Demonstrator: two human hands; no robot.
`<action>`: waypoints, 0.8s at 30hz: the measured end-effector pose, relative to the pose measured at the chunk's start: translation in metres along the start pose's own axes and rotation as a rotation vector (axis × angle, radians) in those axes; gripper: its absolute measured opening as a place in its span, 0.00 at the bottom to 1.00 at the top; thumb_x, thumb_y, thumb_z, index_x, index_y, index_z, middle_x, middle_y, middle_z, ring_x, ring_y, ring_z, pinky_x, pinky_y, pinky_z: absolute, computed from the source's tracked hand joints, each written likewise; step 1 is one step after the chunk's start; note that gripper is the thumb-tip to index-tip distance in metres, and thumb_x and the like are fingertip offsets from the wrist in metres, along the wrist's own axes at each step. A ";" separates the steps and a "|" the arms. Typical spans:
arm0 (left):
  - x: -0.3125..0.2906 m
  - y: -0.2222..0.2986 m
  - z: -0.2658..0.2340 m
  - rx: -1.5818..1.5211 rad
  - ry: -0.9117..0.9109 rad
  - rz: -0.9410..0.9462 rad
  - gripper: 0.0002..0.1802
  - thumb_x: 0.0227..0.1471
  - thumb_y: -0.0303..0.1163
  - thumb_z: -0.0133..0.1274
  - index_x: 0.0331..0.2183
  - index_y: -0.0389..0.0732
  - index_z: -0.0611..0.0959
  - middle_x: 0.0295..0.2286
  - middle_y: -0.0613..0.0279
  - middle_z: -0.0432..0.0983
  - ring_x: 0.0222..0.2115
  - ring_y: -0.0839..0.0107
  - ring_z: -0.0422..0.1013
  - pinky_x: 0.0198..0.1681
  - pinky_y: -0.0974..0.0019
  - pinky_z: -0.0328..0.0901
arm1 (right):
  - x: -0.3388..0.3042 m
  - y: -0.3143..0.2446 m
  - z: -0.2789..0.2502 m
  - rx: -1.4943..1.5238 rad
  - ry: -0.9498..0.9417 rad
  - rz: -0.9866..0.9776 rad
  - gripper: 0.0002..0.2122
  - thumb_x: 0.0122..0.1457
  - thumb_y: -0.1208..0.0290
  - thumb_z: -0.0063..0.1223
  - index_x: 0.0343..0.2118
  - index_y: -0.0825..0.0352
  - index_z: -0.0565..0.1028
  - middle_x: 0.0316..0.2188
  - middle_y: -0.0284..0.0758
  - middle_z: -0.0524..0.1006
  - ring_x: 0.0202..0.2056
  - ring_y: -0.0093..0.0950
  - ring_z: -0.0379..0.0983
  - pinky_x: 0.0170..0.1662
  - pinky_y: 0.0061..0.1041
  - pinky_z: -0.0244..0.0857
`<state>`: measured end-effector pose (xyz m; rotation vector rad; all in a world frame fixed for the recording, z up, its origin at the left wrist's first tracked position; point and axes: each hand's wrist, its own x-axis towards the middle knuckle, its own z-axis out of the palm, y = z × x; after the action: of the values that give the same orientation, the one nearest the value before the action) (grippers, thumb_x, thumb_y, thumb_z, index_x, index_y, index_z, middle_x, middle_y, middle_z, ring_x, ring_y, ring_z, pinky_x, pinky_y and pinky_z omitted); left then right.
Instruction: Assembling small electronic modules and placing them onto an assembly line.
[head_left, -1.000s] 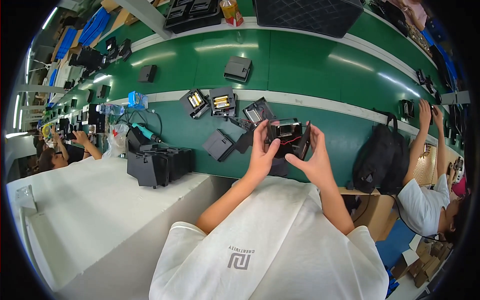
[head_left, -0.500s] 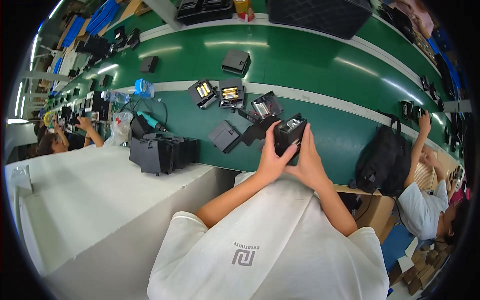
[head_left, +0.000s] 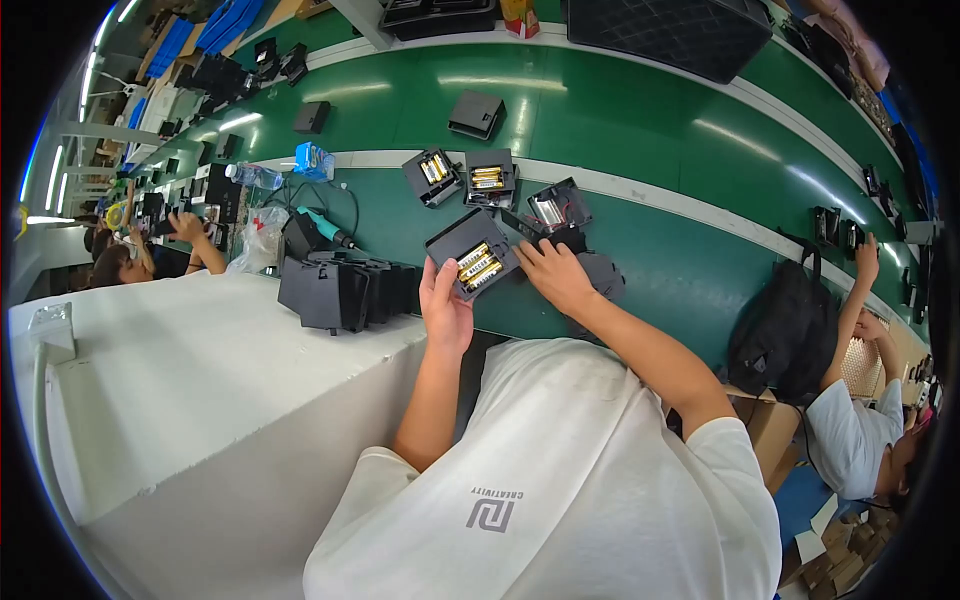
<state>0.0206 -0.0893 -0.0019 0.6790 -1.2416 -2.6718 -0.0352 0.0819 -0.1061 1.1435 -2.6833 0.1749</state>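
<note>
In my left hand is a black battery box, tilted, its bay facing up with several gold-and-white batteries in it. My right hand lies just right of that box, palm down, fingers stretched over dark parts on the green bench; whether a fingertip touches the box is hard to tell. Partly under the right wrist sits a dark rounded part. Beyond the fingers, an opened black box shows a silvery inside and thin red wires. Two more black boxes with batteries, one left and one right, lie farther back.
Black housings stand on the white block at left, near a teal power screwdriver and a plastic bag. A closed black box lies across the pale rail. To the right are a black bag and a co-worker.
My hands have parted from the black device they held together. The left now holds a battery box with its batteries showing; the right has come down to the bench beside it.
</note>
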 end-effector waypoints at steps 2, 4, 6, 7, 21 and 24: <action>0.001 0.000 -0.003 -0.015 0.020 -0.002 0.14 0.59 0.31 0.48 0.46 0.36 0.72 0.38 0.59 0.75 0.36 0.71 0.73 0.39 0.70 0.69 | 0.002 0.001 -0.001 0.004 -0.043 -0.002 0.17 0.51 0.70 0.51 0.45 0.63 0.72 0.41 0.34 0.71 0.35 0.30 0.70 0.35 0.29 0.66; 0.005 -0.006 -0.005 -0.031 0.046 -0.042 0.14 0.58 0.32 0.49 0.44 0.36 0.72 0.37 0.59 0.75 0.36 0.72 0.73 0.39 0.70 0.69 | -0.004 0.005 -0.003 0.013 -0.143 0.031 0.16 0.52 0.70 0.49 0.46 0.60 0.72 0.43 0.32 0.72 0.33 0.29 0.70 0.34 0.29 0.66; 0.009 -0.014 -0.002 -0.017 0.060 -0.040 0.13 0.58 0.32 0.50 0.43 0.36 0.73 0.37 0.59 0.75 0.35 0.72 0.73 0.39 0.70 0.69 | -0.013 0.012 -0.010 0.061 -0.228 0.097 0.14 0.52 0.70 0.49 0.43 0.59 0.73 0.43 0.30 0.73 0.31 0.29 0.71 0.33 0.28 0.65; 0.007 -0.018 0.001 0.003 0.068 -0.015 0.12 0.58 0.33 0.50 0.42 0.36 0.73 0.37 0.59 0.75 0.35 0.73 0.73 0.39 0.71 0.68 | -0.019 0.016 -0.022 0.106 -0.263 0.139 0.12 0.52 0.70 0.51 0.41 0.60 0.75 0.43 0.29 0.73 0.30 0.30 0.72 0.32 0.27 0.65; 0.004 -0.046 0.053 0.040 -0.132 -0.253 0.18 0.58 0.31 0.51 0.49 0.37 0.71 0.40 0.59 0.73 0.36 0.74 0.71 0.40 0.73 0.66 | -0.062 0.081 -0.162 1.223 -0.161 1.043 0.08 0.58 0.72 0.51 0.28 0.70 0.79 0.34 0.33 0.79 0.27 0.22 0.71 0.31 0.21 0.64; 0.001 -0.049 0.063 0.006 -0.202 -0.281 0.18 0.59 0.31 0.49 0.50 0.37 0.69 0.40 0.59 0.73 0.37 0.74 0.71 0.41 0.71 0.67 | -0.073 0.077 -0.149 1.226 0.087 1.011 0.07 0.59 0.74 0.50 0.27 0.71 0.77 0.36 0.35 0.78 0.29 0.21 0.71 0.30 0.20 0.64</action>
<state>-0.0044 -0.0137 -0.0034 0.6405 -1.2868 -3.0333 -0.0191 0.2149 0.0187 -0.2877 -2.6685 2.0871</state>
